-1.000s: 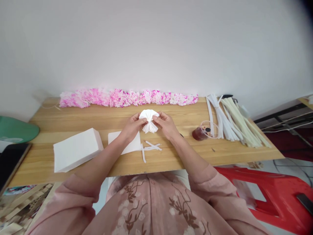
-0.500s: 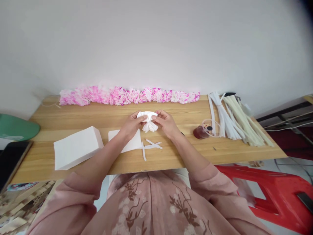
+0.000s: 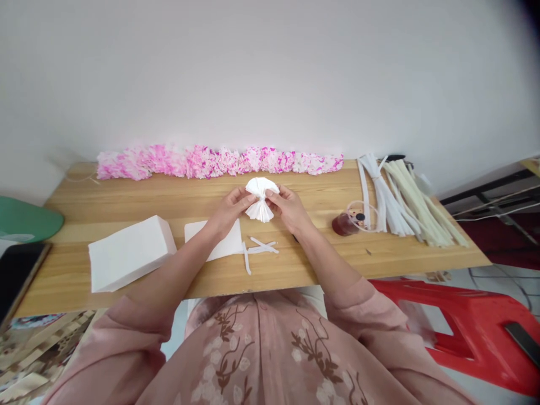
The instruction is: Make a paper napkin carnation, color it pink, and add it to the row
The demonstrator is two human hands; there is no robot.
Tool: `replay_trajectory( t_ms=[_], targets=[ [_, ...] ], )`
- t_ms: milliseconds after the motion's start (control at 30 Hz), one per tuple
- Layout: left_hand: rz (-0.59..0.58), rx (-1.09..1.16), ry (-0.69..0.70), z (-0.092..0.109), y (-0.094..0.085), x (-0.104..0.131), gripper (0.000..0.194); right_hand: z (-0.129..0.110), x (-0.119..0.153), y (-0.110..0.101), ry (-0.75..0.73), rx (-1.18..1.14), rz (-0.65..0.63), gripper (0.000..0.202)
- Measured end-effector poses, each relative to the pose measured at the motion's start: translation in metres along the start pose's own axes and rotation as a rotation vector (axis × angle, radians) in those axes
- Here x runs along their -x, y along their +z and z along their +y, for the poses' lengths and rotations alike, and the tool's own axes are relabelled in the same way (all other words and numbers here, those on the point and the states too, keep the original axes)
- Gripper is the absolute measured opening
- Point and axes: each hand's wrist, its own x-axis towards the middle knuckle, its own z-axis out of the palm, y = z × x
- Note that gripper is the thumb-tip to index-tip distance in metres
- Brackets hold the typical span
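Observation:
Above the middle of the table I hold a white pleated paper bow (image 3: 261, 207), gathered at its centre and fanned out at the top and bottom. My left hand (image 3: 231, 210) pinches it from the left near the gathered middle. From the other side, my right hand (image 3: 290, 208) has its thumb against the centre, with the fingers behind, partly hidden. Under my left forearm lies a flat stack of white paper sheets (image 3: 225, 242). Several short white strips (image 3: 262, 247) are on the wood close by.
A thick white paper block (image 3: 130, 253) is at left, near a dark phone (image 3: 23, 270) and a green object (image 3: 29, 219). Pink-white paper flowers (image 3: 194, 162) line the wall. At right are a jar of red liquid (image 3: 343, 224), bundled strips (image 3: 390, 197) and a red stool (image 3: 455, 326).
Both hands have turned the bow and spread it, so its upper half now fans out above the gathered middle. The view has shifted slightly.

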Motion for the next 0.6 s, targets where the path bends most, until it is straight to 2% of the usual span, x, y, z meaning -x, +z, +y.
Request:
replay_trajectory(
  t_ms=[100,167,400,600],
  targets=[
    [-0.051,-0.078,0.025,-0.0008,0.0012,0.0007,0.037,-0.0002,-0.001,-0.001,-0.013,-0.014,0.026,0.039],
    [-0.055,-0.087,0.039,-0.0019,0.0013,0.0005,0.034,-0.0006,-0.0002,-0.001,-0.022,-0.013,-0.005,0.038],
    [0.109,-0.013,0.123,-0.0021,-0.0017,-0.003,0.03,-0.0023,0.0042,0.0022,-0.007,0.075,-0.138,0.039],
    [0.129,-0.01,0.122,-0.0019,-0.0026,-0.0035,0.029,-0.002,0.0016,0.0005,-0.097,0.124,-0.045,0.032]
  ],
)
